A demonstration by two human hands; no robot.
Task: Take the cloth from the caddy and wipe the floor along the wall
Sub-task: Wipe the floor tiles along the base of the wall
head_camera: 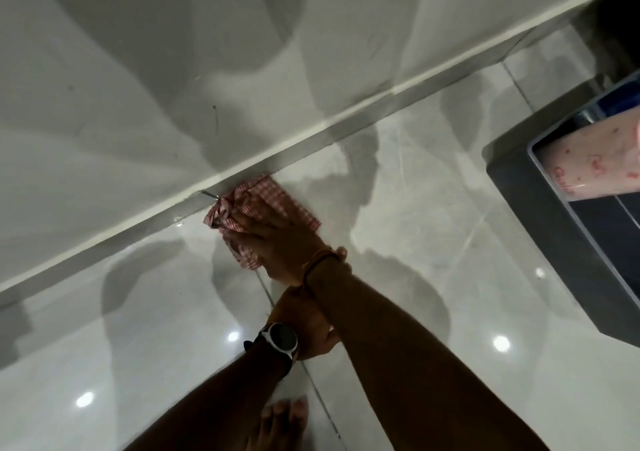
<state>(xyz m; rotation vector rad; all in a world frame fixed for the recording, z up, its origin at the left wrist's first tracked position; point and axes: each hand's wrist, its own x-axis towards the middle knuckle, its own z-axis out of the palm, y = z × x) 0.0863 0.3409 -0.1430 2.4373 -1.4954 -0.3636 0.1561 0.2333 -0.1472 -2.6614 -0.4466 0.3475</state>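
Note:
A red-and-white checked cloth (277, 201) lies crumpled on the glossy floor tiles, touching the base of the white wall (138, 104). My right hand (277, 246) presses down on the cloth's near part with its fingers curled into the fabric; an orange band circles that wrist. My left hand (306, 326), with a dark watch on the wrist, sits lower, under my right forearm, which hides its fingers. The grey-blue caddy (554, 215) stands on the floor at the right.
A pink printed item (595, 163) lies inside the caddy. A skirting strip (346, 123) runs diagonally along the wall. My bare foot (287, 423) is on the tiles at the bottom. A dark object (613, 24) stands in the far right corner.

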